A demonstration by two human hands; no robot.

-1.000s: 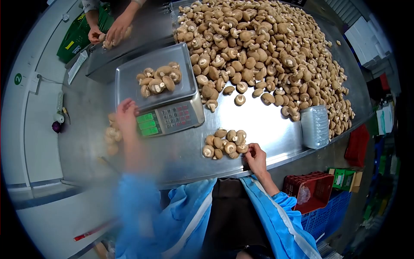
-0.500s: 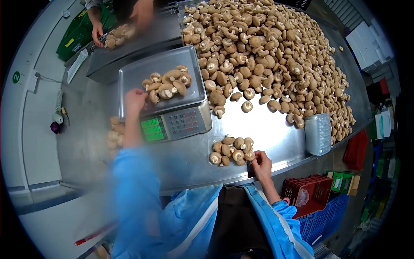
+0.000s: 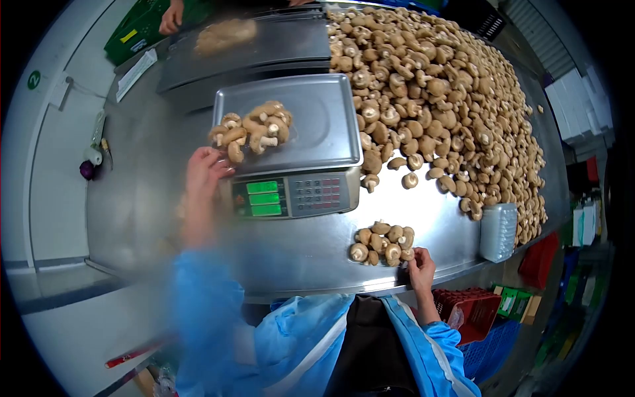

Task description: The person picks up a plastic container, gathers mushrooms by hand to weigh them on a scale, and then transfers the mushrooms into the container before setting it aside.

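Note:
A group of brown mushrooms (image 3: 254, 130) lies towards the left of the scale's metal pan (image 3: 314, 122). Below the pan, the scale's display (image 3: 264, 198) glows green. My left hand (image 3: 206, 173) is at the pan's lower left corner, fingers bent together beside the lowest mushrooms; what they grip is too unclear to tell. On the table, my right hand (image 3: 421, 268) pinches the right edge of a clear tray of mushrooms (image 3: 386, 243). Its thumb and fingertips touch the outermost mushroom.
A large mushroom heap (image 3: 443, 99) covers the table's right side. Stacked clear trays (image 3: 498, 231) stand at its near edge. Across the table, a co-worker's hand (image 3: 172, 18) is near blurred mushrooms (image 3: 226, 36). Red (image 3: 473, 314) and blue (image 3: 493, 351) crates are below right.
The camera view has shifted. On the pan, the mushrooms are now farther left, with my left hand beside them. The co-worker's hands have drawn away from the blurred mushrooms. My right hand stays at its tray.

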